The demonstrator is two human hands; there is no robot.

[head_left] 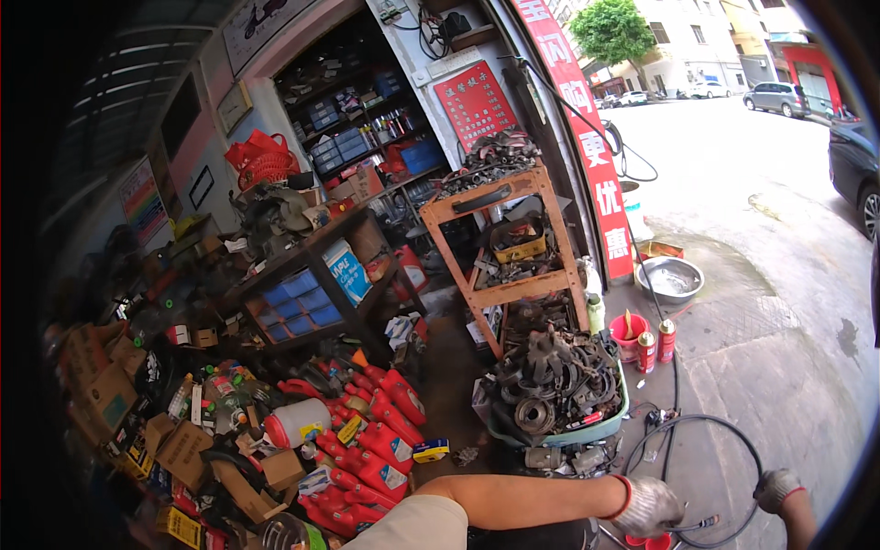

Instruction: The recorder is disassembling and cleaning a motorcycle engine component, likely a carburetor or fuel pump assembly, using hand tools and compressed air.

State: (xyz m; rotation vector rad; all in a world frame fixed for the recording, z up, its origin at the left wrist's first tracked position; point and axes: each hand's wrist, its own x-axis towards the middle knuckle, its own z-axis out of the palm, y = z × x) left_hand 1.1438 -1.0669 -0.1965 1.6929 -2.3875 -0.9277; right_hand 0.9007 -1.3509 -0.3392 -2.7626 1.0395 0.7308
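Observation:
Both my hands wear grey-white knitted work gloves. My left hand (649, 507) is low in the picture, right of the middle, its fingers curled downward. What lies inside them is hidden. A dark connector end (708, 522) shows just beside its fingertips. At the lower right my right hand (779, 489) is closed round a black hose (747, 434). The hose bends in a wide loop over the ground, and its lower part runs back toward my left hand. Red plastic cups or a small tub (653, 542) show partly below my left hand.
A teal tub (626, 405) heaped with greasy metal parts stands ahead, before a rusty orange rack (504, 295). Beside it are a pink bucket (627, 339), red spray cans (666, 341) and a metal basin (672, 278). Red oil bottles (385, 447) and cardboard boxes (181, 453) crowd the left.

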